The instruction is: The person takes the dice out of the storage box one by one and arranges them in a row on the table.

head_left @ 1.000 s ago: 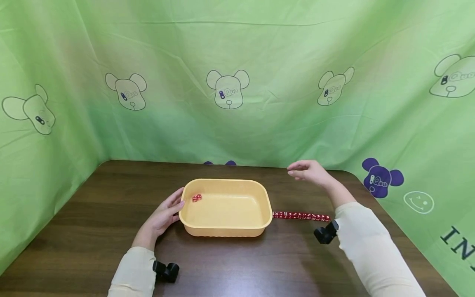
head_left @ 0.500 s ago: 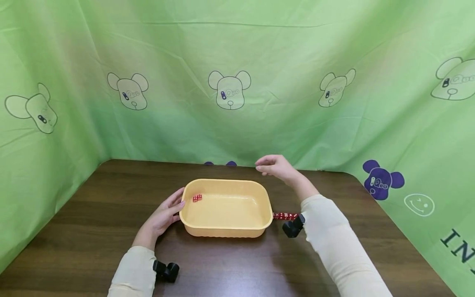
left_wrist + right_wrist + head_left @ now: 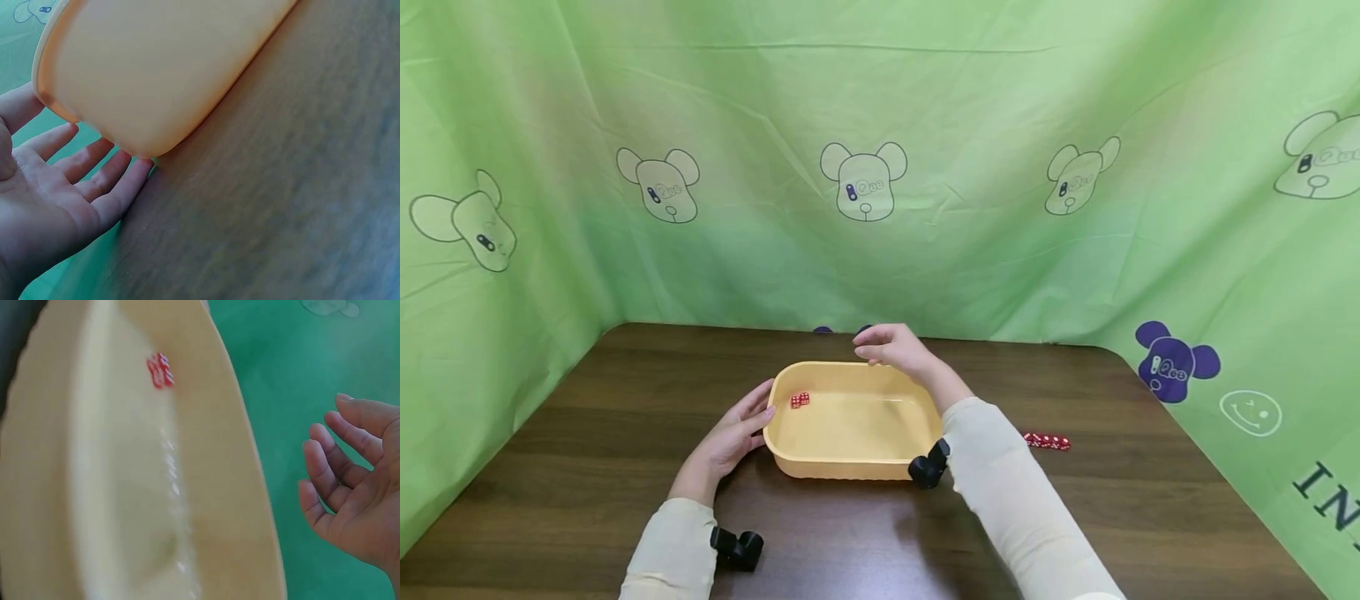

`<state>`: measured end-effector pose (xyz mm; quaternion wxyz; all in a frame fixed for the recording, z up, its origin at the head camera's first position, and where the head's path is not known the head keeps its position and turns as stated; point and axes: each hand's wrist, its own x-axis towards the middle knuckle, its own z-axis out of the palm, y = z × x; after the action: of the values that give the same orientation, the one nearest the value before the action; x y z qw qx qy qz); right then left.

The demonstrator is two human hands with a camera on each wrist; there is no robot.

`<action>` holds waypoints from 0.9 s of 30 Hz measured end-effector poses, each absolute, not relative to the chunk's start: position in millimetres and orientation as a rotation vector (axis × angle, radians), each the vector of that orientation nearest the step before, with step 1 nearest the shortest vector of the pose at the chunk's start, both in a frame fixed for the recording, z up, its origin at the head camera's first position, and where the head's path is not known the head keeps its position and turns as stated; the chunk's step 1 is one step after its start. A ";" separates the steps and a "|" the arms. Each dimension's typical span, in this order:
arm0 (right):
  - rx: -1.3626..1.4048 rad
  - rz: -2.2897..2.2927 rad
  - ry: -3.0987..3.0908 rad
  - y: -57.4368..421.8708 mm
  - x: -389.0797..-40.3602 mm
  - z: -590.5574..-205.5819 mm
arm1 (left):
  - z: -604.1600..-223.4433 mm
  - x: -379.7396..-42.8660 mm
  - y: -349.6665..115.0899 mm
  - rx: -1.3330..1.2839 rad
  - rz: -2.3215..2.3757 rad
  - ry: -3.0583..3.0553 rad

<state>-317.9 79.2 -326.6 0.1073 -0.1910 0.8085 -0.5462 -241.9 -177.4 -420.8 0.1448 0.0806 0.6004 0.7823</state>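
A yellow plastic basin point(image 3: 850, 469) stands on the table with two red dice point(image 3: 800, 401) side by side at its left end. At that end my left hand point(image 3: 730, 437) holds the basin, its thumb at the rim and its fingertips along the outer wall point(image 3: 169, 81). My right hand point(image 3: 895, 346) hovers over the far rim, fingers loosely bent. Nothing shows between those fingers point(image 3: 325, 465) in the right wrist view. To the right of the basin lies a row of red dice point(image 3: 1047, 442), partly hidden behind the right sleeve.
The brown wooden table point(image 3: 587, 467) spreads around the basin. A green printed cloth point(image 3: 970, 275) hangs behind it and along both sides. Each wrist carries a small black camera, the left one point(image 3: 737, 548) above the table's near part.
My right hand has swept left from beyond the basin's right end to above its far rim, and its sleeve now covers another part of the dice row. My left hand and the basin have stayed put.
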 end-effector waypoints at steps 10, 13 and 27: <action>-0.593 -1.590 2.293 36.9 -312.7 -346.2 | -419.2 -241.8 -176.4 0.220 2.281 1.730; -0.565 -1.597 2.271 30.4 -311.5 -352.8 | -420.1 -241.7 -175.3 0.220 2.276 1.731; -0.436 -1.547 2.294 17.1 -310.2 -374.9 | -423.3 -242.2 -174.5 0.235 2.270 1.749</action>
<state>-310.2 17.1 -374.9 0.1694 -0.1533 0.8071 -0.5445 -242.2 -174.5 -423.3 0.1328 0.0809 0.6029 0.7825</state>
